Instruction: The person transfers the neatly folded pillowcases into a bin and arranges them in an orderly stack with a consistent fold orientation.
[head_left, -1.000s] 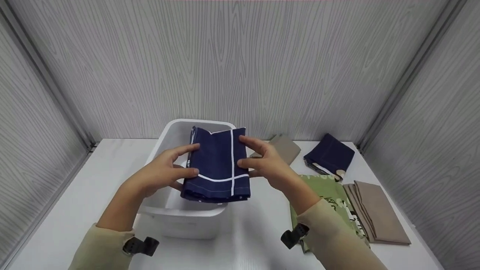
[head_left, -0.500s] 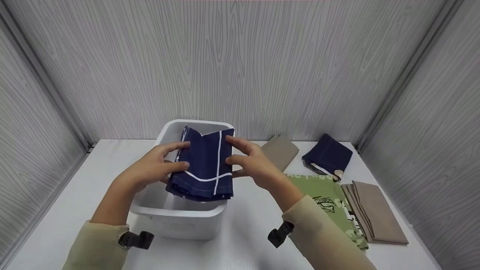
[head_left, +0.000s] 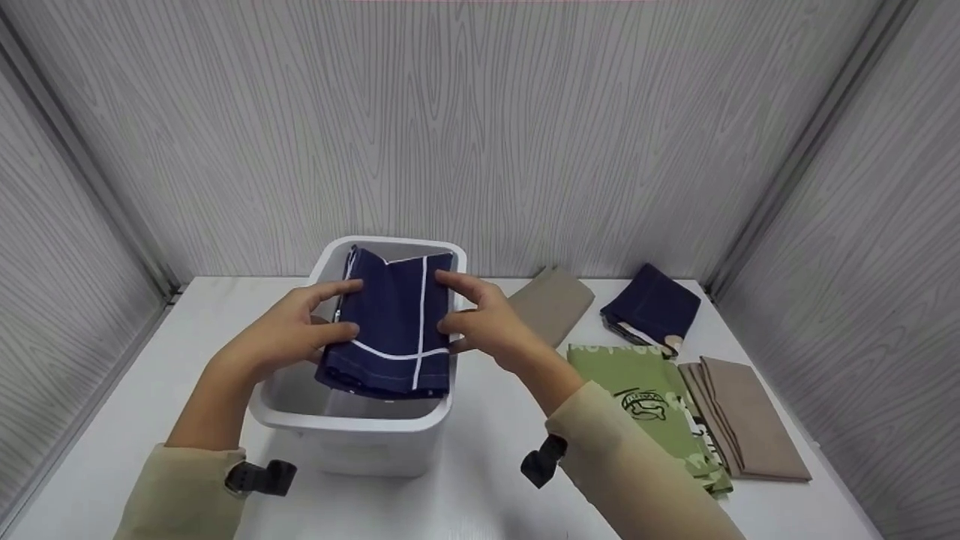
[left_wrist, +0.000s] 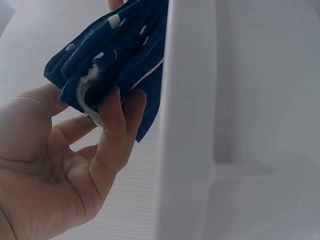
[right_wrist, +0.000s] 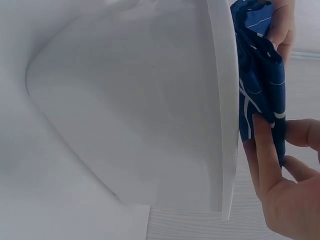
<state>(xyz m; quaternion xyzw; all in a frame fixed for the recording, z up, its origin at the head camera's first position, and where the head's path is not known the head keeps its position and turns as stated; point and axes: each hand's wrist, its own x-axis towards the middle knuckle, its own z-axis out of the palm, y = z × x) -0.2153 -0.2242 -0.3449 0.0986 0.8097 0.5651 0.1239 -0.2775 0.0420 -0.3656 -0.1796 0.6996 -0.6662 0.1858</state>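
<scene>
A folded navy cloth with white lines [head_left: 390, 307] is held up over a white plastic bin [head_left: 351, 424]. My left hand [head_left: 281, 330] pinches its left edge, thumb and index finger on top and other fingers beneath. At the opposite edge my right hand [head_left: 491, 322] grips it the same way. In the left wrist view, the layered folds of the cloth [left_wrist: 115, 60] show between the left thumb and fingers, beside the bin's rim [left_wrist: 187, 125]. The right wrist view has the cloth [right_wrist: 262, 85] just above the rim, with the right hand [right_wrist: 280, 175] pinching it.
To the right on the white table [head_left: 487, 450] lie a taupe folded cloth [head_left: 555, 304], another navy folded cloth [head_left: 652, 307], a green printed cloth [head_left: 637, 405] and a brown folded cloth [head_left: 757, 424]. Wood-grain panels [head_left: 480, 135] enclose the back and sides.
Both hands have carried the folded navy cloth leftward, from over the bin's right side to above its opening. The grip stays the same, and the other cloths lie as before.
</scene>
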